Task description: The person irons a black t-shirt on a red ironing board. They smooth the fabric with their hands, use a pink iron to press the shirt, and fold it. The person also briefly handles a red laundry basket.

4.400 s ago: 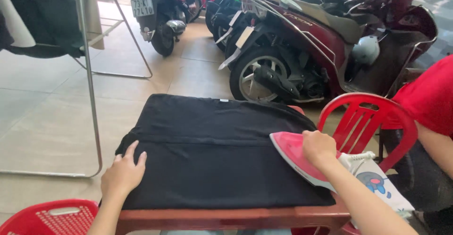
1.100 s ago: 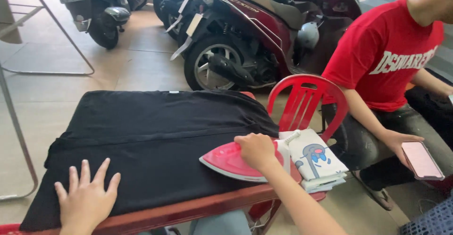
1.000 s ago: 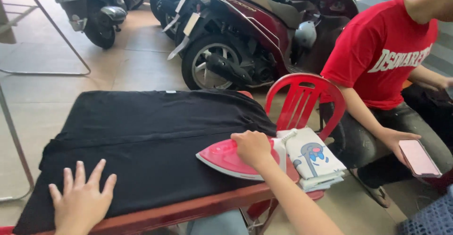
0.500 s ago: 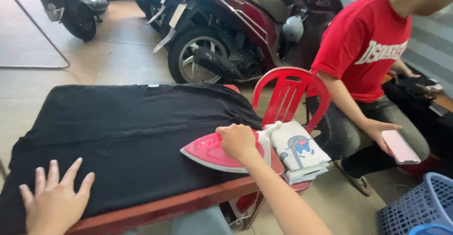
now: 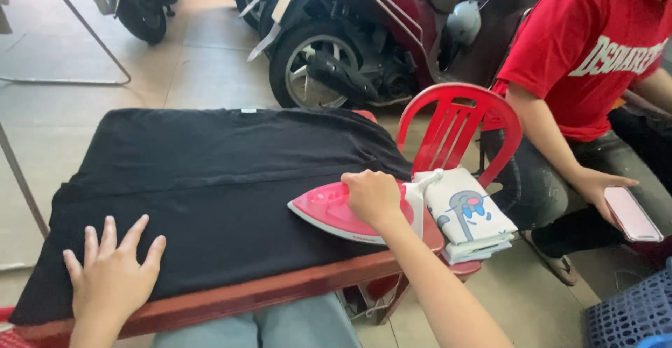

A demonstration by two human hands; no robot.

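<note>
A black garment lies spread flat over a small reddish table. My left hand rests on the cloth at its near left corner, fingers apart and palm down. My right hand grips the handle of a pink and white iron, which sits flat on the garment's right side with its tip pointing left.
A red plastic chair stands right of the table with folded white printed clothes on its seat. A person in a red shirt sits beyond it holding a phone. Motorbikes are parked behind. A blue basket sits at lower right.
The view has swung right and closer. My right hand slid the iron leftward over the garment. My left hand stays flat on the near left of the cloth.
</note>
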